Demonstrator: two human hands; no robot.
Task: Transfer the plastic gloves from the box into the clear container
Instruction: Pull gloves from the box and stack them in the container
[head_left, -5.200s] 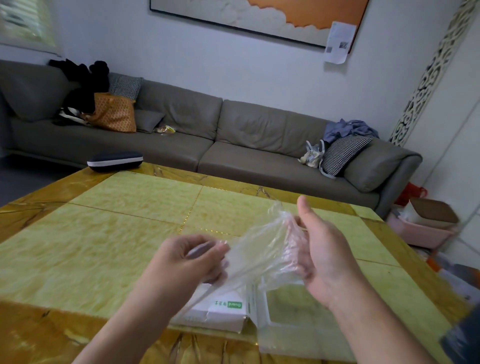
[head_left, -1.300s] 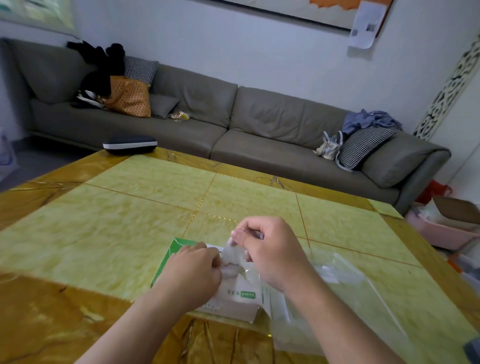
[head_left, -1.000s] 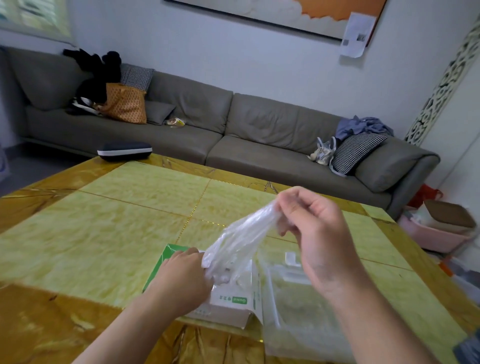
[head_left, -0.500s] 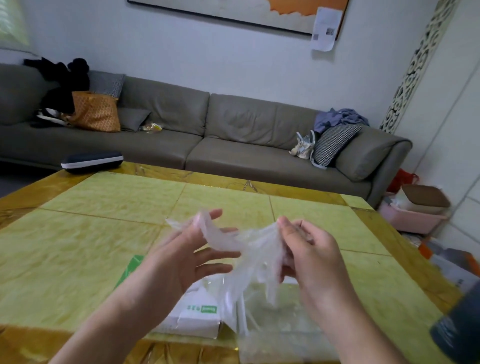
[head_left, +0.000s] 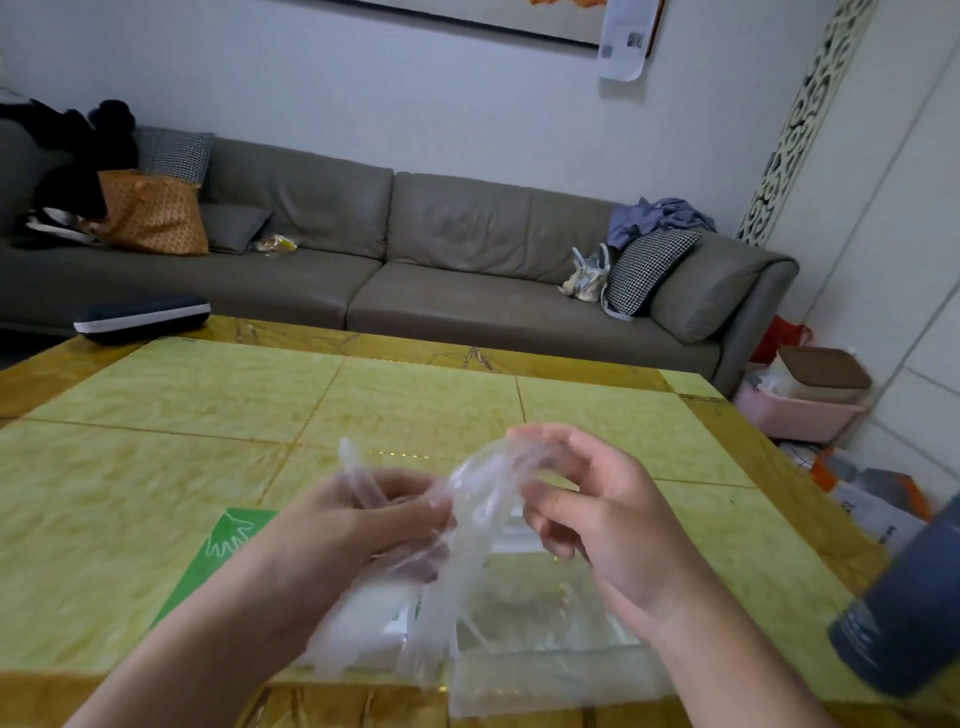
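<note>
A thin clear plastic glove (head_left: 470, 525) hangs crumpled between both hands above the table. My left hand (head_left: 358, 530) grips its left part, with glove fingers poking up past my fingers. My right hand (head_left: 602, 519) pinches its upper right part between thumb and curled fingers. Under my left hand lies the green and white glove box (head_left: 223, 545), mostly hidden by my forearm. The clear container (head_left: 545, 623) sits on the table under my right hand, beside the box.
The yellow-green tiled table (head_left: 208, 441) stretches ahead. A dark case (head_left: 140, 318) lies at its far left edge. A dark cylinder (head_left: 904, 608) stands at the right edge. A grey sofa (head_left: 415, 270) runs behind, with pink bins (head_left: 795, 410) at right.
Since half a second ago, my left hand has curled from spread fingers into a grip on the glove, and both hands have bunched the glove closer together above the container.
</note>
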